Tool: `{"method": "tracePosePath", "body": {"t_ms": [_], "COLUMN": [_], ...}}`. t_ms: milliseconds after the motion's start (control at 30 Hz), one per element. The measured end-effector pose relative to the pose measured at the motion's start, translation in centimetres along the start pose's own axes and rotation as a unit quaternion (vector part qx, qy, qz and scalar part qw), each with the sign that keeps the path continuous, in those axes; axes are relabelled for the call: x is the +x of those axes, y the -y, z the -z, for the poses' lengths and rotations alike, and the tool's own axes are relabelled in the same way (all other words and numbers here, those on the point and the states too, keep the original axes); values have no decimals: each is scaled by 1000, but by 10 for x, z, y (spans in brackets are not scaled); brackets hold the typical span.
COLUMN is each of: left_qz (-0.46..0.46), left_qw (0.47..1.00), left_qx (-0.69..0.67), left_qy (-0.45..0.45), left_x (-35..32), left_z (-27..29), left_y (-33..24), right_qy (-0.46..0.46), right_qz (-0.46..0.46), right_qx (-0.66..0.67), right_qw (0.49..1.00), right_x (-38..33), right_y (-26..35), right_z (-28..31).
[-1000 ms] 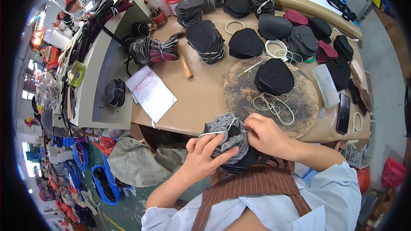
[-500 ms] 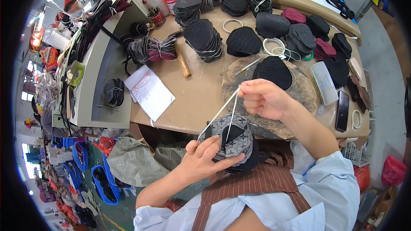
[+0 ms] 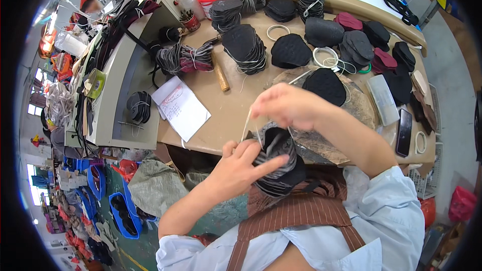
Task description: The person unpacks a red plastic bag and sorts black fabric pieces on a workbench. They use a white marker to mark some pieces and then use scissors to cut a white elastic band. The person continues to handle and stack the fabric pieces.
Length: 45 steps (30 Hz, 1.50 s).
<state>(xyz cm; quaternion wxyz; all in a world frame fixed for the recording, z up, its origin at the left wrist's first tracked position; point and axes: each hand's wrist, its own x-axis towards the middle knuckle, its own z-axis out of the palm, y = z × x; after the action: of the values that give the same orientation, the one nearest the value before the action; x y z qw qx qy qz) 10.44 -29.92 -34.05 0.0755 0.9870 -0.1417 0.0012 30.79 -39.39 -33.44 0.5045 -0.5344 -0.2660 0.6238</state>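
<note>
Above the gray bundle point(image 3: 281, 146), right hand point(image 3: 285, 104) nearly closed on cord point(image 3: 246, 124).

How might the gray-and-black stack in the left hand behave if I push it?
The stack will probably flex, since its thin layers look curved beside the left hand. Its edges may fan out, as many separate layers show there.

Left hand point(image 3: 233, 168) gripping bundle point(image 3: 288, 174), right hand point(image 3: 287, 104) seemingly pinching cord point(image 3: 246, 124)
</note>
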Motion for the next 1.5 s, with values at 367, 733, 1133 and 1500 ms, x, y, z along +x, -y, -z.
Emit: {"method": "tracePosePath", "body": {"t_ms": [367,733,1133,1500], "left_qz": [85,-27,-55,222], "left_qw": [942,945,865,302], "left_qx": [-162,68,-360,-793], "left_qy": [-282,-317,-344,-481], "left_x": [-23,-17,-17,-44], "left_z": [-60,-75,-80,-110], "left_y": [-5,0,15,70], "right_qy": [46,19,-89,-166], "right_qz": [29,26,33,253], "right_qx": [158,44,94,79], "right_qw": [986,999,991,950], "right_x": [5,-27,28,-3], "right_y": [-72,-71,-79,-53], "right_z": [14,20,60,84]}}
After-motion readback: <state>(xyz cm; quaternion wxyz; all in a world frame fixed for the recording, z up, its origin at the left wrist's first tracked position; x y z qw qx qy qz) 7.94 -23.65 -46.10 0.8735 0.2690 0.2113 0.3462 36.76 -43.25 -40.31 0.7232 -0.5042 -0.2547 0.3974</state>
